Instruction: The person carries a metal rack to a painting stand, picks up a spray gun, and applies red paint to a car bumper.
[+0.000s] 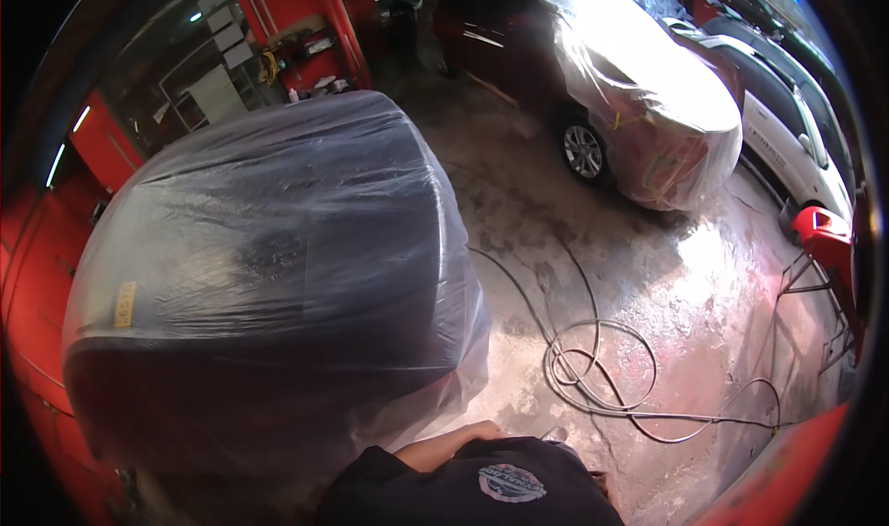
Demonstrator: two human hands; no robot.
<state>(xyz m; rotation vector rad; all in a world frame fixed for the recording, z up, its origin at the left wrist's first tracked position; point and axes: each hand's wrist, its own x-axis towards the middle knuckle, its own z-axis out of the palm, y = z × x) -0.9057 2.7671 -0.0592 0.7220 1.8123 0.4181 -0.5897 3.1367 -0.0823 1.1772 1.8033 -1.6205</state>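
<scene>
We see our 1 bare forearm [440, 448] beyond our dark shirt [435, 496], near the plastic-sheeted car [278, 276] on the left, and cannot tell whether our left hand [486, 430] is open or gripping, our right hand hidden, a looped hose [632, 414] on the floor [519, 197].

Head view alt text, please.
A plastic-draped car fills the left; below, a bare forearm shows past a black shirt, hands unclear. A looped hose lies on the floor rightward; beyond stands another car, partly plastic-covered.
</scene>
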